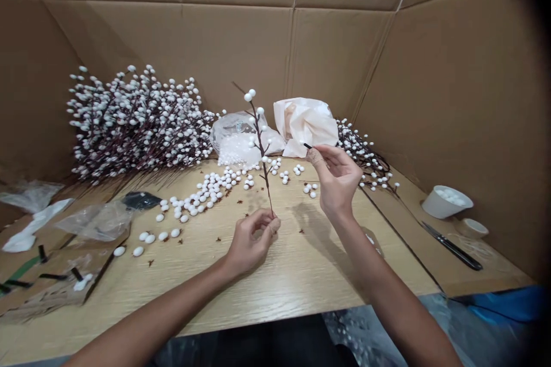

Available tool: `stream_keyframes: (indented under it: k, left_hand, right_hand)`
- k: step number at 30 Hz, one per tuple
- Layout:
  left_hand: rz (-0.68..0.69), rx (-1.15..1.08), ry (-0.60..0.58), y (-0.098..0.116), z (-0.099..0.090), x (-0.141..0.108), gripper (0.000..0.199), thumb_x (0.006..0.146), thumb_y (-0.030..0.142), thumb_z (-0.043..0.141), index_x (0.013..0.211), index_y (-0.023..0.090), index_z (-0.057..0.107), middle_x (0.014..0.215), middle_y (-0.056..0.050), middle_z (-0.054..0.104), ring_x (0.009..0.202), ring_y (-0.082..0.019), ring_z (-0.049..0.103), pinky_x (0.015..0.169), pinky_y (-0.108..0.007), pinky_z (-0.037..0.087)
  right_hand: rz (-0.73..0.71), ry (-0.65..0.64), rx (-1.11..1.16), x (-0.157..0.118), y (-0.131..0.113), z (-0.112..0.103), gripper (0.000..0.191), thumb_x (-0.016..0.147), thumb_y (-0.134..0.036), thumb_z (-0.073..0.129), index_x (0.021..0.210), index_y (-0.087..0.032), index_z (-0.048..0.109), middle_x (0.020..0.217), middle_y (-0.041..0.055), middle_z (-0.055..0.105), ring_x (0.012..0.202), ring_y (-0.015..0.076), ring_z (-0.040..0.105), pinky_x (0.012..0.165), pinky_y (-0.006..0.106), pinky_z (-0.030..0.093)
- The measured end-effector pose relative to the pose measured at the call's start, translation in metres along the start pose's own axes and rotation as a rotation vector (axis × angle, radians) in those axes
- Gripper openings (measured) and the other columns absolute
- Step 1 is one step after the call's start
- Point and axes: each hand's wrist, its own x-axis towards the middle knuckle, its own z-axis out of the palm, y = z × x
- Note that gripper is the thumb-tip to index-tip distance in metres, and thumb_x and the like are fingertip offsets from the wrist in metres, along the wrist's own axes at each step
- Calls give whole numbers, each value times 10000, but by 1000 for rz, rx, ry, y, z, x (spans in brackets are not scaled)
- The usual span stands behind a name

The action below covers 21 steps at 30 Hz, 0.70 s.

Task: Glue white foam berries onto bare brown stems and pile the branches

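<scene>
Branch [263, 152] in left hand [253, 242], black piece [307, 145] in right hand [340, 180]

Pinches the bare lower end of the branch between left thumb and forefinger, with the other fingers curled in. Holds it nearly upright over the middle of the worktop [275, 295], leaning slightly left towards the top. White balls along the upper part; short bare twigs lower down. Pinches the short black piece between right thumb and forefinger, higher up and to the right of the branch, apart from it.

Behind and left of the branch, a spread of loose white balls [210, 188], with small brown bits [150, 263] scattered among and in front of them. At the back left, a large heap of ball-covered branches [138, 120]. Next to that, a clear bag [236, 146] of white balls, then crumpled white paper [305, 120], then a smaller bunch [359, 152] of similar branches partly hidden behind the right hand.

On the right, a cup [443, 207] of white balls, tilted in view, near a roll of tape [473, 228] and a black-handled tool [456, 252]. On the left, an empty-looking plastic bag [97, 221] beside a small dark packet [141, 200]. Cardboard walls [236, 51] all around.
</scene>
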Motion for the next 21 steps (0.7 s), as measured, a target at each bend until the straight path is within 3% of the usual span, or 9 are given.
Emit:
stream_keyframes:
  k: [9, 15, 21]
  left_hand:
    - [38, 98, -152, -3, -1, -1, 122, 876, 281, 519, 854, 172, 572, 738, -22, 593, 679, -129, 590, 636, -221, 470]
    - [32, 130, -184, -4, -2, -1, 122, 881, 280, 508, 849, 177, 564, 742, -19, 588, 683, -128, 581, 631, -218, 461]
    - [69, 159, -207, -3, -2, 0, 123, 886, 271, 497, 862, 172, 566, 756, -26, 593, 679, -130, 570, 632, -225, 451]
  right_hand:
    - [-25, 15, -41, 7, -7, -1, 96, 741, -251, 673, 822, -203, 653, 825, 25, 678, 816, 147, 639, 799, 310, 537]
    - [-36, -73, -47, 6, -8, -2, 95, 754, -235, 663, 839, -194, 671, 861, 40, 697, 830, 157, 653, 795, 311, 543]
    - [-48, -64, -37, 6, -9, -2, 96, 759, -228, 660, 849, -198, 681, 867, 34, 699, 835, 153, 651, 791, 298, 542]
